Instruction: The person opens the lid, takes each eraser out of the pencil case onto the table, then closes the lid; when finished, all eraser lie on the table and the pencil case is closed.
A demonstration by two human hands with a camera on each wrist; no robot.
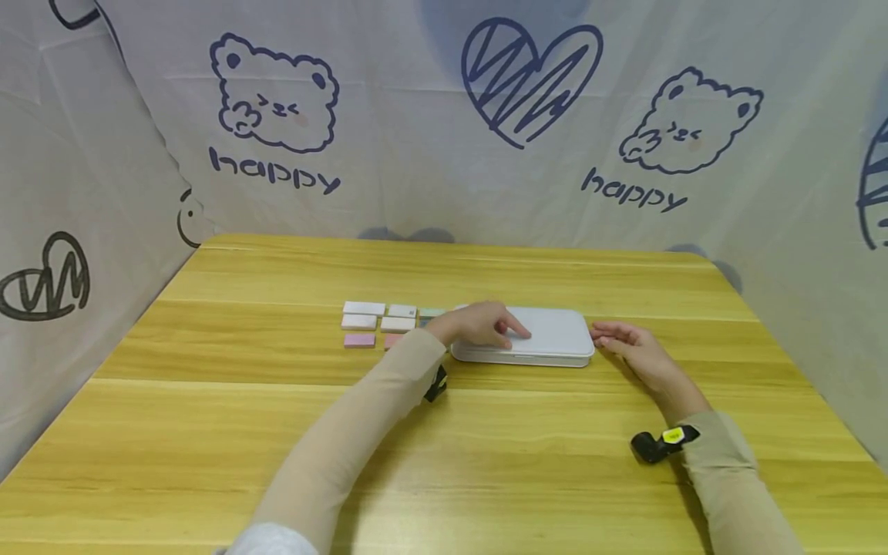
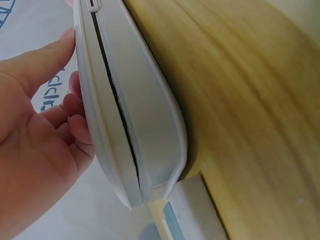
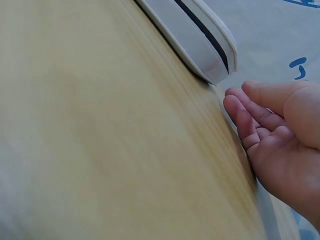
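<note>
A white zippered case (image 1: 555, 327), shaped like a pencil case, lies flat and closed on the table. On its top my left hand (image 1: 482, 324) rests, with the index finger stretched over the lid and the thumb near the front edge. The left wrist view shows the zipper pull (image 2: 93, 5) on the case's front side, with the left fingers (image 2: 75, 102) lying against the lid. Just off the case's right end is my right hand (image 1: 638, 354), palm inward and fingers loosely bent. Nothing sits in that hand in the right wrist view.
Several small blocks, like erasers, lie in rows left of the case, among them a white block (image 1: 364, 308) and a pink-purple block (image 1: 359, 341); my left arm hides some. The wooden table (image 1: 208, 432) meets a printed cloth (image 1: 402, 116) at its back and sides.
</note>
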